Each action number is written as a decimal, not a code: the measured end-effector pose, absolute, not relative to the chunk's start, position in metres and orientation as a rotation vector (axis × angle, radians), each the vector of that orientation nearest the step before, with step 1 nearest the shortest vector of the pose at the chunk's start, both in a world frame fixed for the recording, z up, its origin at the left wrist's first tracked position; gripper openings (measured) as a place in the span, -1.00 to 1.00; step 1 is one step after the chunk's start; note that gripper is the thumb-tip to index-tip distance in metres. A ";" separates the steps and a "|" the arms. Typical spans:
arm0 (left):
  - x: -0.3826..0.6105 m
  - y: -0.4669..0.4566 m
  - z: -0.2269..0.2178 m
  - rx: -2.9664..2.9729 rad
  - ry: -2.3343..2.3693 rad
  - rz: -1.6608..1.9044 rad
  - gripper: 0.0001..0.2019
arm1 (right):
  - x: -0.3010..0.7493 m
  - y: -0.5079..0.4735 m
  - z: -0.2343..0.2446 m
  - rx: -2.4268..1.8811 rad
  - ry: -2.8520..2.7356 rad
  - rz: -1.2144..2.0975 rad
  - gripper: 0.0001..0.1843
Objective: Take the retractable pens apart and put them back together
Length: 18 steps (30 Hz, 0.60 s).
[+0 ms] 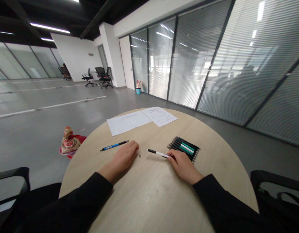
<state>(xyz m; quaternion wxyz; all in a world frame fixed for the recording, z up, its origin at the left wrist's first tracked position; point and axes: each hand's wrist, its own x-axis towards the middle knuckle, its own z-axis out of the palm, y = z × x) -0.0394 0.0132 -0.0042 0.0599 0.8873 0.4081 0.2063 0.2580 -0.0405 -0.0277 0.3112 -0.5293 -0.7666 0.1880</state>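
My right hand (pixel 182 163) pinches the near end of a white pen with a black tip (pixel 157 152), which lies flat on the round wooden table (pixel 151 194). Just behind that hand sits a row of several black and green pens (pixel 184 148). My left hand (pixel 125 157) rests on the table with its fingers curled loosely inward, and I see nothing in it. A blue pen (pixel 114 146) lies just beyond the left hand, not touched. A tiny dark part (pixel 140 155) lies between my two hands.
Two printed paper sheets (pixel 128 122) (pixel 159 116) lie at the table's far edge. Black chairs flank me at left (pixel 11 181) and right (pixel 277 191). A red bag (pixel 70 142) sits on the floor left of the table. Glass partition walls run along the right.
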 end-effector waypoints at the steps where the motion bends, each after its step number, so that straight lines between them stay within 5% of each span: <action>1: -0.038 0.011 -0.002 2.665 1.238 0.636 -0.82 | 0.258 -0.041 -0.027 -1.394 -2.025 0.498 -0.86; 18: -0.032 0.005 -0.005 2.615 1.209 0.627 -0.85 | 0.256 -0.042 -0.028 -1.389 -2.039 0.494 -0.86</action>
